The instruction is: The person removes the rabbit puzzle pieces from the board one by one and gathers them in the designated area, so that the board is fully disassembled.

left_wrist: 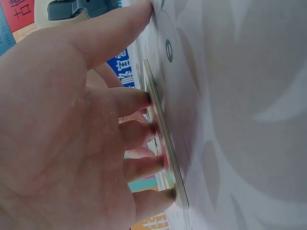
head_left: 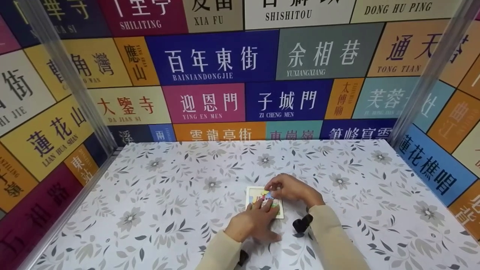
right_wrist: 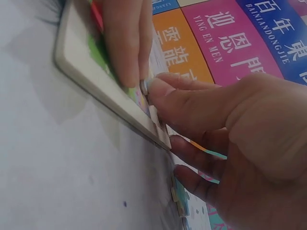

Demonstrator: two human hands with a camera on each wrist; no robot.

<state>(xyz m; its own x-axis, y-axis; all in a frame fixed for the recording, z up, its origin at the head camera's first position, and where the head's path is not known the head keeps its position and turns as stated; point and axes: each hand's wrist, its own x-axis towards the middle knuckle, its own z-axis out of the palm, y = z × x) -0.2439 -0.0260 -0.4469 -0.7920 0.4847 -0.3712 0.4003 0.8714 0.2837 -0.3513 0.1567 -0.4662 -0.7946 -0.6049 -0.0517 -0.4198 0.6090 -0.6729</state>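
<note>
A small jigsaw puzzle board with a cream frame and a colourful picture lies flat on the table. My left hand is over its near side; four fingers stretch down with their tips on the board, while the thumb points out beside it near the tablecloth. At the board's far right corner is my right hand. Its thumb and index finger pinch a small puzzle piece at the picture's edge. The right hand's other fingers are bent past the frame. Part of the picture is hidden under the hands.
The tablecloth is white with grey flowers and leaves. Flat coloured pieces lie beyond the board in the right wrist view. Sign-patterned walls and clear corner posts border the table. Each wrist carries a black camera mount.
</note>
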